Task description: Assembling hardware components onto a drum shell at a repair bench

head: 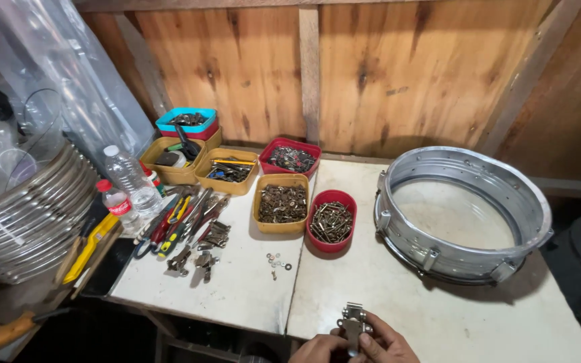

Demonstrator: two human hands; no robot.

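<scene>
Both the left hand (pixel 319 349) and the right hand (pixel 386 344) (each cut off by the frame's bottom edge) pinch a small metal lug (pixel 352 320) at the desk (pixel 438 316) front edge, near the drum shell (pixel 462 214).

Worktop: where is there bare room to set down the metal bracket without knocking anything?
Bare top lies between the hands holding the metal bracket and the drum shell, and along the right front edge. A second patch sits left of the seam, below the loose washers. The back left is crowded with the tubs and hand tools.
</scene>
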